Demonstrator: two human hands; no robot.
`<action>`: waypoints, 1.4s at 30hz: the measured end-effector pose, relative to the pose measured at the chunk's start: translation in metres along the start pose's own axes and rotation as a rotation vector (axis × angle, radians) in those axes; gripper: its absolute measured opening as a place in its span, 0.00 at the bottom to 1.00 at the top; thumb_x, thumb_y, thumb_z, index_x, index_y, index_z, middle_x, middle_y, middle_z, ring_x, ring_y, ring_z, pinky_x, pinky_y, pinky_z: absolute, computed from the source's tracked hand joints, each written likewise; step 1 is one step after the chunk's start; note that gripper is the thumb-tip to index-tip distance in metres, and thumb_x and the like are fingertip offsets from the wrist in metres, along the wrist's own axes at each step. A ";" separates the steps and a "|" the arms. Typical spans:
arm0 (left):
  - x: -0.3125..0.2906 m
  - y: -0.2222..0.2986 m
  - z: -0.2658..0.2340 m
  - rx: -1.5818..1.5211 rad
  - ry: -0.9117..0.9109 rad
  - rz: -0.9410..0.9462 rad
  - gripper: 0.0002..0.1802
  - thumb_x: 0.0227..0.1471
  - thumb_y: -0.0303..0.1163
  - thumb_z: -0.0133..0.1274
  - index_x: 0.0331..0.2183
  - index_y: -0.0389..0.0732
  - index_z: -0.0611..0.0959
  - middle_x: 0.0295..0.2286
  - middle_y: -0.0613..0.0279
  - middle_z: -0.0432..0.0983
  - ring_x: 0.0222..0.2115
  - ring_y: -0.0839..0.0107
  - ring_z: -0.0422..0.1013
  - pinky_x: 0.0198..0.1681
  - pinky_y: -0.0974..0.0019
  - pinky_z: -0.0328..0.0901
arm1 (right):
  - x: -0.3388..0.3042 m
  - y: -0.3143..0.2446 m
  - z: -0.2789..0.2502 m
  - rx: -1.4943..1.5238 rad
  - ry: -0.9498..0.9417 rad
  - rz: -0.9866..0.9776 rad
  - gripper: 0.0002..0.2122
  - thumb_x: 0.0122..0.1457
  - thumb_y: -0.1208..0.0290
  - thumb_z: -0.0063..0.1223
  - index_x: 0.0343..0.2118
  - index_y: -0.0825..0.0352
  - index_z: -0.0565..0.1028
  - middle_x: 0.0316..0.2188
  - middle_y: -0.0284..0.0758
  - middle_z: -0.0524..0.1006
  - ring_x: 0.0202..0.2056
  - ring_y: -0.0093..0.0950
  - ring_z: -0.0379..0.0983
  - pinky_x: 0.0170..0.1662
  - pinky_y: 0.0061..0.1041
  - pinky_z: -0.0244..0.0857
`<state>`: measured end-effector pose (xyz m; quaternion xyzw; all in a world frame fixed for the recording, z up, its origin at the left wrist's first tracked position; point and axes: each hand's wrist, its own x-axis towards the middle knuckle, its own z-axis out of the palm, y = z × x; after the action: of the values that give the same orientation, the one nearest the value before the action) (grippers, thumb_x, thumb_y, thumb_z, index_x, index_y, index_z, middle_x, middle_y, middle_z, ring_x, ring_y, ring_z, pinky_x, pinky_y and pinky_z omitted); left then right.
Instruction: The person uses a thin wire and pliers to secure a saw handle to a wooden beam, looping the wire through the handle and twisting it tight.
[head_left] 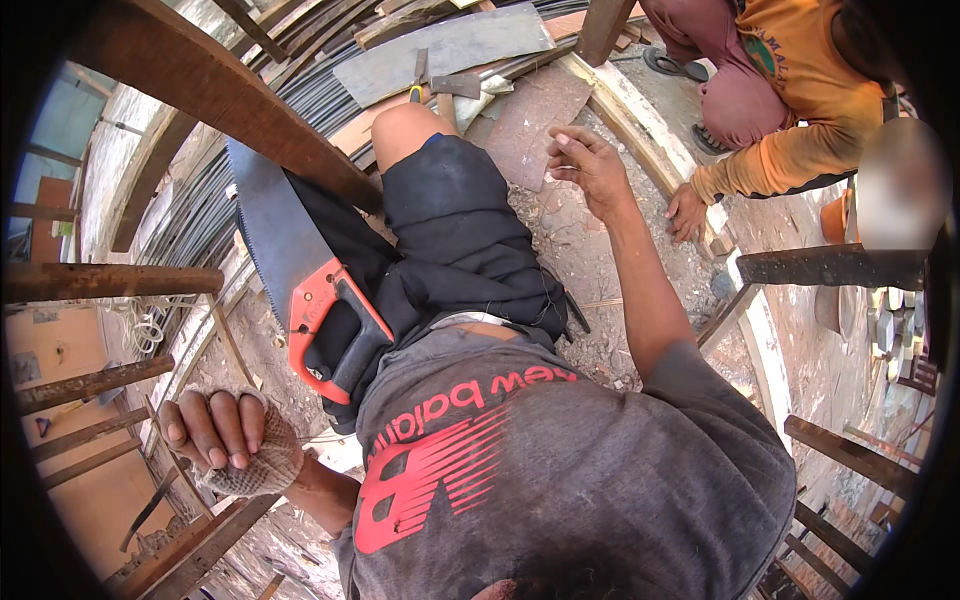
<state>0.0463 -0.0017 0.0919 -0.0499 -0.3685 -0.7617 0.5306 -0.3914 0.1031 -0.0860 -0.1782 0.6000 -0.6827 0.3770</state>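
Observation:
My left hand point(228, 440), in a knitted fingerless glove, is raised at the left with its fingers curled into the palm; what they hold, if anything, is hidden. My right hand point(592, 170) is bare and held up over the ground ahead, its fingers loosely bent and apart, with nothing visible in them. Against my left thigh rests a handsaw point(285, 225), its grey blade pointing forward and its red-and-black handle point(340, 330) by my hip. Neither hand touches it. Beyond my knee lies a hammer point(455, 86) with a dark head and a wooden handle.
A co-worker in an orange top point(790, 60) crouches at the far right, one hand point(686, 212) by a timber formwork board point(640, 130). A thick wooden beam point(220, 95) slants across the upper left. Steel rods point(185, 215) and a metal sheet point(450, 52) lie beyond.

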 end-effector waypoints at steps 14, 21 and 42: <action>0.025 0.095 0.077 1.453 -0.109 -0.032 0.14 0.60 0.28 0.51 0.45 0.29 0.76 0.25 0.62 0.70 0.21 0.78 0.63 0.22 0.74 0.58 | -0.146 0.245 -0.091 -1.444 -0.237 0.269 0.27 0.48 0.62 0.66 0.47 0.69 0.65 0.41 0.53 0.74 0.43 0.53 0.76 0.44 0.48 0.72; 0.016 0.000 0.017 1.204 0.064 -0.844 0.09 0.58 0.31 0.56 0.36 0.34 0.81 0.25 0.64 0.77 0.24 0.79 0.70 0.26 0.73 0.63 | -0.146 0.212 -0.139 -1.197 -0.108 0.413 0.22 0.52 0.62 0.62 0.42 0.70 0.66 0.36 0.53 0.74 0.33 0.50 0.78 0.37 0.49 0.72; 0.027 -0.035 0.003 1.466 -0.379 -0.577 0.04 0.51 0.23 0.56 0.33 0.36 0.81 0.26 0.56 0.78 0.28 0.63 0.75 0.32 0.61 0.68 | -0.126 -0.091 0.040 -1.037 -0.809 -0.704 0.17 0.44 0.80 0.67 0.40 0.65 0.78 0.33 0.40 0.77 0.40 0.41 0.76 0.48 0.37 0.69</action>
<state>0.0043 -0.0150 0.0887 0.2791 -0.8561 -0.4119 0.1397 -0.3089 0.1669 0.0353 -0.7523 0.5668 -0.2736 0.1949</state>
